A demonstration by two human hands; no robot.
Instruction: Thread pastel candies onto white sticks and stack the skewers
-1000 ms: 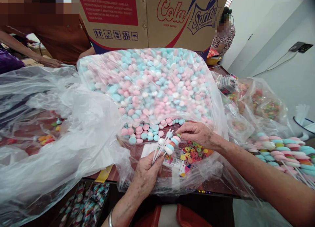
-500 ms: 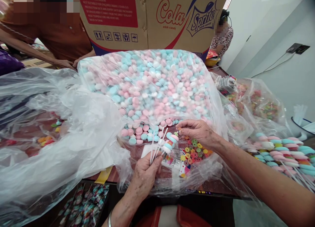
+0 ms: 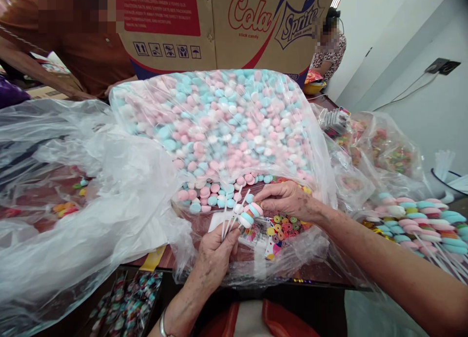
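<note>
The person's left hand (image 3: pixel 216 249) pinches a bunch of white sticks (image 3: pixel 224 217) along with a candy skewer (image 3: pixel 246 220), which stands tilted over the near middle of the worktop (image 3: pixel 168 256), threaded with white, blue, orange and pink pieces. The right hand (image 3: pixel 287 198) has thumb and fingertips gathered at the skewer's upper end, covering it, so one cannot tell whether this grip pinches anything. Just beside, to the right, lie gummy rings (image 3: pixel 280 227), near a clear packet with coloured print too small to read. Loose marshmallows (image 3: pixel 204 193) spill from the near side of a large clear bag (image 3: pixel 226 127) packed with pink, blue and white ones.

At the far side stands a cardboard box (image 3: pixel 234 49) reading "Cola stick candy" in red and "Sprite stick candy" in blue. Its red panel carries white text, partly cut off, ending "MADE IN CHINA", above five handling symbols; "BOXES" shows near the lower right corner. More candy skewers (image 3: pixel 420 225) lie piled at right.
</note>
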